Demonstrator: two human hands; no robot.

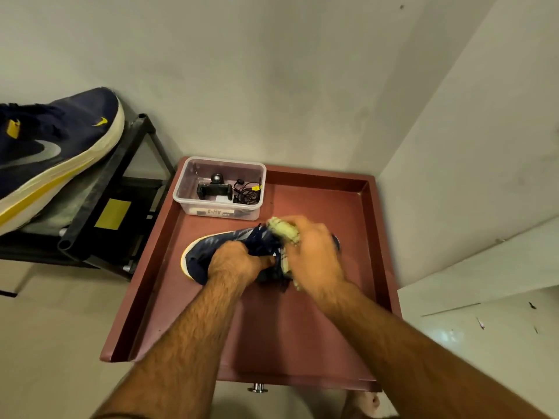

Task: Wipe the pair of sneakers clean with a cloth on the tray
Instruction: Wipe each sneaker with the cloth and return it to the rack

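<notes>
Dark blue sneaker [211, 252] lying on its side near the middle of the red tray [317, 201], white and yellow sole edge toward the left rim. Left hand [236, 261] on top of it, fingers curled tight round the shoe near its opening, gripping it. Right hand [314, 252] just beside, on the right part of the shoe, blurry. Fingers of that hand wrapped round a pale yellow cloth [284, 229], holding it against the shoe. A bit of cloth sticking out above the hand and a bit below it. Dark laces hanging down under the hands onto the tray floor.

Clear plastic box [219, 189] in the far left corner of the tray, touching the left rim. Small black gadget and a tangle of black wire with a yellow tag inside it. White label on the box's near wall, letters too small to read well.

Second sneaker [54, 152] of the pair well apart, off the tray to the far left, up on a black metal rack [121, 182]. Same dark blue, grey swoosh, yellow stripe along a thick white sole, toe tilted upward. Yellow square patch lower on the rack.

Small silver knob [257, 388] under the tray's near edge. Pale walls behind and to the right.
</notes>
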